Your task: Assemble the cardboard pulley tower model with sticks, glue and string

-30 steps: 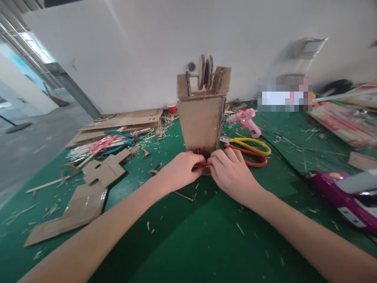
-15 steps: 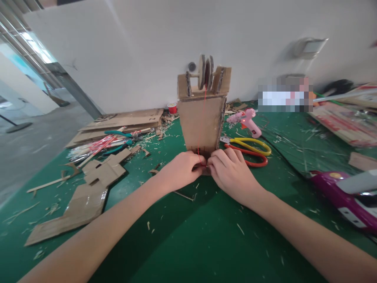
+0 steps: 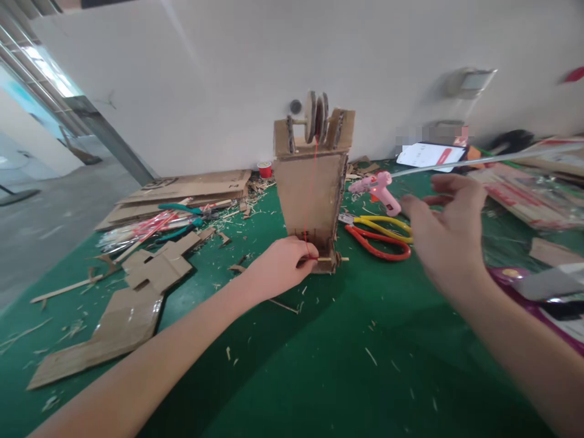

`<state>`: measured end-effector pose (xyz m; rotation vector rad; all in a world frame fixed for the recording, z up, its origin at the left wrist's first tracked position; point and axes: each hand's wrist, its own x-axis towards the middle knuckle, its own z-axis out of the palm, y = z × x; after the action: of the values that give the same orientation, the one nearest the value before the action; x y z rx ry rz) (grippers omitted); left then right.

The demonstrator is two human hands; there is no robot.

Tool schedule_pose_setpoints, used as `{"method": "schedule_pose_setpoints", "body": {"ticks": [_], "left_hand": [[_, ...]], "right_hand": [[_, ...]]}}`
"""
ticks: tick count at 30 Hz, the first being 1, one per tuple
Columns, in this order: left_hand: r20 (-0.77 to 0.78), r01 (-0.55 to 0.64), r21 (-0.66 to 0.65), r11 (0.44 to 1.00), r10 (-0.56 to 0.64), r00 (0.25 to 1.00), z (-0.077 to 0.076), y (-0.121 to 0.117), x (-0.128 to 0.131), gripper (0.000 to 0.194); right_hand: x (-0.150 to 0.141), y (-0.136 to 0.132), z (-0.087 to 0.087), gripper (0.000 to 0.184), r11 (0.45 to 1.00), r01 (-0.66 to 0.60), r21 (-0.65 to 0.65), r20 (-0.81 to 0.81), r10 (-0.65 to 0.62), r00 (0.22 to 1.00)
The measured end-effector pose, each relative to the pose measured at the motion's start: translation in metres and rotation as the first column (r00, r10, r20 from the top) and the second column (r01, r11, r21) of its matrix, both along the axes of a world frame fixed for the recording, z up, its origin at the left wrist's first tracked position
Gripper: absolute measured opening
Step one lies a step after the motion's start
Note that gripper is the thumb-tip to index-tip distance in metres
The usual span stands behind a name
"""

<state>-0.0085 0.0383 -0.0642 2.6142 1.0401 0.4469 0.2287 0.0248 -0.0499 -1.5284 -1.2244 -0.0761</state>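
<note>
A cardboard tower [image 3: 310,191] stands upright with a cardboard pulley [image 3: 316,117] at its top. Red thread [image 3: 314,176] runs down from the pulley to my left hand [image 3: 287,261]. That hand is closed at the tower's base, pinching the thread against a thin wooden stick [image 3: 340,260] that pokes out to the right; its fingertips are partly hidden. My right hand [image 3: 451,225] is in the air, open, with fingers apart and nothing in them. Nearest to it is a pink hot glue gun [image 3: 383,193], with yellow-and-red-handled scissors [image 3: 376,234] lower left of it.
On the left lie cardboard scraps [image 3: 132,310], teal-handled pliers [image 3: 182,228] and stacked cardboard sheets [image 3: 191,185]. A red spool [image 3: 264,169] is behind the tower. A purple tool [image 3: 506,275] and a phone [image 3: 431,155] are to the right. Wood slivers litter the green table [image 3: 292,377].
My right hand has let go at the tower's base and moved right and up toward the glue gun, its fingers opening. My left hand stays pinched on the thread.
</note>
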Motion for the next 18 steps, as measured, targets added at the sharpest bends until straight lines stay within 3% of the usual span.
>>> {"method": "schedule_pose_setpoints", "body": {"ticks": [3, 5, 7, 13, 18], "left_hand": [[0.001, -0.012, -0.013, 1.0, 0.012, 1.0, 0.0, 0.0, 0.0, 0.02], [-0.004, -0.012, -0.033, 0.999, 0.012, 1.0, 0.001, 0.0, 0.0, 0.021], [-0.008, -0.012, -0.047, 0.999, 0.012, 1.0, 0.001, 0.0, 0.0, 0.022], [0.023, 0.002, -0.052, 0.999, -0.001, 1.0, 0.0, 0.0, -0.001, 0.021], [0.054, -0.041, -0.065, 0.997, 0.045, 0.998, -0.002, 0.0, -0.001, 0.018]], "right_hand": [[0.012, 0.025, 0.003, 0.076, 0.956, 0.067, -0.287, -0.073, -0.091, 0.993], [0.014, 0.041, 0.002, 0.082, 0.898, 0.105, -0.428, 0.001, -0.115, 0.993], [0.014, 0.055, -0.003, 0.084, 0.863, 0.094, -0.496, 0.09, -0.057, 0.994], [0.021, 0.087, -0.024, 0.053, 0.87, 0.09, -0.485, 0.183, 0.001, 0.983], [0.031, 0.098, -0.032, 0.053, 0.865, 0.084, -0.495, 0.201, 0.02, 0.979]]}}
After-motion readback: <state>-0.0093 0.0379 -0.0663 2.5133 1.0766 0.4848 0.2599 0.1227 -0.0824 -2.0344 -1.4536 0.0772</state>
